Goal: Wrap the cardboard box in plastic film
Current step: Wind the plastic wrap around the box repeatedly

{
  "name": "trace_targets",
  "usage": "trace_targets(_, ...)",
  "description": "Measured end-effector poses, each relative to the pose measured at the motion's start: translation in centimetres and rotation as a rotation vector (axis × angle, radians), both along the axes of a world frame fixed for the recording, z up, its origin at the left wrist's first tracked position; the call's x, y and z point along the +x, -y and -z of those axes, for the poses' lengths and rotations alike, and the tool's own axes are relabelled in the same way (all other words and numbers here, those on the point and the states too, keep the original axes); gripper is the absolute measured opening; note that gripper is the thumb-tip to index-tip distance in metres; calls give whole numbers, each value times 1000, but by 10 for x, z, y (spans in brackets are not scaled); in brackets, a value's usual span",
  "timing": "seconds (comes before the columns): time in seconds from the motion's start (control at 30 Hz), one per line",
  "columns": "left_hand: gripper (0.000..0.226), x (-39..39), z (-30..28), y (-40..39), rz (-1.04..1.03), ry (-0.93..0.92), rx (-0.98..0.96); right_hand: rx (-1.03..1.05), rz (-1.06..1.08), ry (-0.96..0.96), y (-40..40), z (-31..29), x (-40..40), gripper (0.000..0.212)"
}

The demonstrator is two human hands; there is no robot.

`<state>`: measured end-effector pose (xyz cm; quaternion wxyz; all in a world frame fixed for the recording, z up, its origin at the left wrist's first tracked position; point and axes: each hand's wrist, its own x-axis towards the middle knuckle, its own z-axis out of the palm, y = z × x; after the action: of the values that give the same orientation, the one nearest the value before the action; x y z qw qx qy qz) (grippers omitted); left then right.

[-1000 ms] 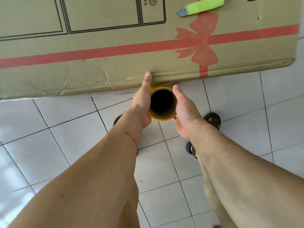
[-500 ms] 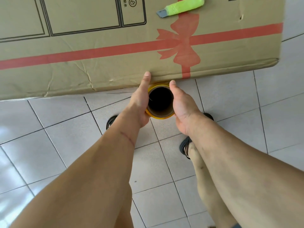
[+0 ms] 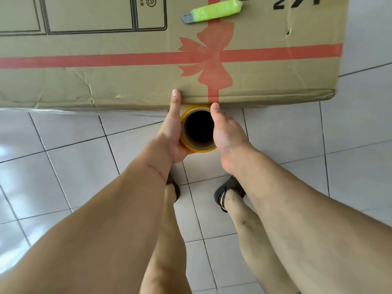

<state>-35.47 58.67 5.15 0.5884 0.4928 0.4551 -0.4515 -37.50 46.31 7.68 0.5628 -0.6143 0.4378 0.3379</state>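
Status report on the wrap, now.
Left hand and right hand grip the film roll against the cardboard box. Cutter on top, clear.

The large brown cardboard box (image 3: 127, 81) filling the upper frame looks matt, creased and dented near its lower edge. The white ceramic floor tiles (image 3: 63, 177) below are glossy, smooth, reflecting light at left.

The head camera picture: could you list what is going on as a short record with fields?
box: large cardboard box with a printed red bow
roll: film roll seen end-on at the box's near edge
left hand: left hand holds the roll's left side
right hand: right hand holds its right side
cutter: green utility knife lying on the box top
floor: white tiles
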Motion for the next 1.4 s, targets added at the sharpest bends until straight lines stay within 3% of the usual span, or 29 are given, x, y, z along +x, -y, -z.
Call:
trace_targets(0.1, 117, -9, -3, 14, 42, -21, 11, -119, -123, 53, 16, 4, 4, 69)
trace_targets(0.17, 129, -14, 3, 24, -20, -9, 81, -106, -85, 51, 25, 8, 0, 73)
trace_targets(0.2, 124, -14, 5, 27, -51, 10, 129, -67, -43, 34, 27, 8, -4, 75)
trace_targets(0.27, 91, -10, 3, 32, -65, 63, 155, 25, 31, 9, 28, 5, -11, 79)
trace_targets(0.33, 82, -5, 0, 34, -63, 70, 82, 61, 47, 10, 28, 4, -11, 76)
trace_targets(0.5, 114, -7, 0, 39, -39, -28, -85, -100, -162, 66, 43, 5, 3, 71)
trace_targets(0.63, 103, -8, 4, 53, -3, 36, 67, -49, -43, -6, 57, 7, -3, 79)
trace_targets(0.73, 88, -5, 3, 57, -21, 102, 64, 33, 64, -43, 57, 5, -5, 67)
trace_targets(0.83, 99, -6, 2, 59, -5, 71, -49, -46, 13, -38, 58, -1, 6, 62)
trace_targets(0.93, 110, -9, 1, 64, 14, -4, -123, -173, -68, -26, 66, -2, 15, 72)
trace_targets(1.03, 117, -10, 9, 74, 55, 9, -13, -159, 35, -105, 77, -4, 11, 84)
trace_targets(1.1, 118, -8, 13, 78, 27, 41, 54, -61, 91, -123, 82, -8, 5, 80)
trace_targets(1.17, 109, -3, 6, 81, 34, 50, 1, 13, 109, -91, 83, -10, 2, 71)
trace_targets(1.27, 98, -5, 1, 91, 33, 15, -99, -109, 13, -45, 87, -12, 6, 61)
trace_targets(1.4, 117, -8, 0, 102, 61, -38, -147, -241, -33, -33, 99, -13, 8, 63)
